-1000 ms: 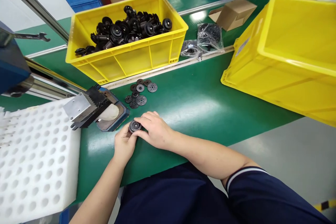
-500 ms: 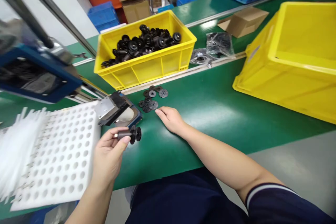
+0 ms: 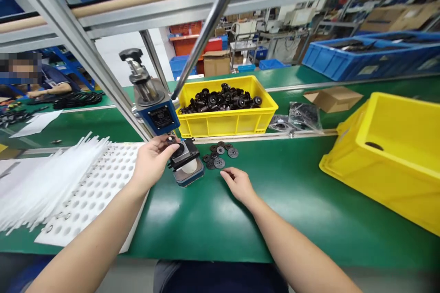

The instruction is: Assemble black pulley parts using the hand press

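Note:
My left hand [image 3: 156, 155] is closed around a black flanged roller [image 3: 178, 149], holding it upright at the metal block of the blue press [image 3: 158, 116]. The fingers partly hide the roller, and whether it is seated in the block I cannot tell. Lower down, the press base [image 3: 189, 176] rests on the green bench. Just right of the base lies a loose group of black and grey slotted discs [image 3: 219, 163]. My right hand [image 3: 239, 185] rests on the bench close to these discs, fingers curled in and apart from them, with nothing visible in its grip.
A yellow bin [image 3: 227, 123] full of black rollers stands behind the press. Another yellow bin [image 3: 388, 169] tilts at right. White perforated foam [image 3: 92, 192] and thin white tubes [image 3: 58, 183] lie at left. The press's red-knobbed lever [image 3: 206, 27] slants overhead. A co-worker [image 3: 51, 78] sits far left.
My left hand has carried the roller forward to the press block and turned it from lying sideways to upright. My right hand stays beside the discs. The head view has tilted up.

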A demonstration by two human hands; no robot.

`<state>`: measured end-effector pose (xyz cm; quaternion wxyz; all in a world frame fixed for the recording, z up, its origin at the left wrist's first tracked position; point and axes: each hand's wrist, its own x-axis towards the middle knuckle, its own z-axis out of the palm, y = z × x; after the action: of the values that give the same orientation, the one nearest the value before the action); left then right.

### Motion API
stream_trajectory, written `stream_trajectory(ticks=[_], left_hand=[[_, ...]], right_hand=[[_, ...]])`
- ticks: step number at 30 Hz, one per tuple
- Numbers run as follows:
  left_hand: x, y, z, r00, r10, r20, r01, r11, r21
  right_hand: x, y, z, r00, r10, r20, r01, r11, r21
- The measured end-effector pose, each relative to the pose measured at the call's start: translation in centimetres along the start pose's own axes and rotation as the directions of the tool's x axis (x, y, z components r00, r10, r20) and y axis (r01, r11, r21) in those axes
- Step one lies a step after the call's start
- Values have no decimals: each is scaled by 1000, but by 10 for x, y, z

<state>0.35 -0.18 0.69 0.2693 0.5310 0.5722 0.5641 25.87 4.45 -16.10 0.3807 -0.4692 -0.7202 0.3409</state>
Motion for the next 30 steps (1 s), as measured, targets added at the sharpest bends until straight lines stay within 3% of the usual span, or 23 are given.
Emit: stream_trajectory(ticks=[4, 7, 11, 15, 17, 19, 22, 27, 30], left_hand=[[-1, -4, 4, 1000, -20, 19, 22, 995, -96], [-1, -6, 3, 1000, -11, 29, 15, 989, -146], [0, -7, 2, 1000, 15, 18, -12, 991, -136], [2, -6, 1, 999, 2, 48, 6, 987, -163], [3, -5, 1, 999, 1, 54, 8, 986, -169], [4, -4, 0, 999, -1, 45, 8, 987, -160], [5, -2, 1, 999, -26, 18, 28, 991, -133], [5, -2, 3, 999, -47, -15, 45, 992, -116], [4, -6, 5, 999, -38, -38, 33, 992, -125]], right_hand=[[1, -20, -12, 997, -20, -69, 23, 999, 41], [12, -59, -32, 989, -79, -126, 89, 993, 76], [41, -148, -73, 935, -253, -248, 315, 915, 252], [70, -248, -120, 818, -510, -265, 574, 714, 401], [80, -288, -137, 800, -552, -234, 591, 660, 463], [86, -313, -147, 819, -527, -229, 568, 683, 460], [88, -320, -147, 817, -503, -284, 577, 690, 438], [75, -289, -128, 618, -596, -513, 784, 512, 350], [59, -271, -124, 602, -577, -552, 791, 528, 310]])
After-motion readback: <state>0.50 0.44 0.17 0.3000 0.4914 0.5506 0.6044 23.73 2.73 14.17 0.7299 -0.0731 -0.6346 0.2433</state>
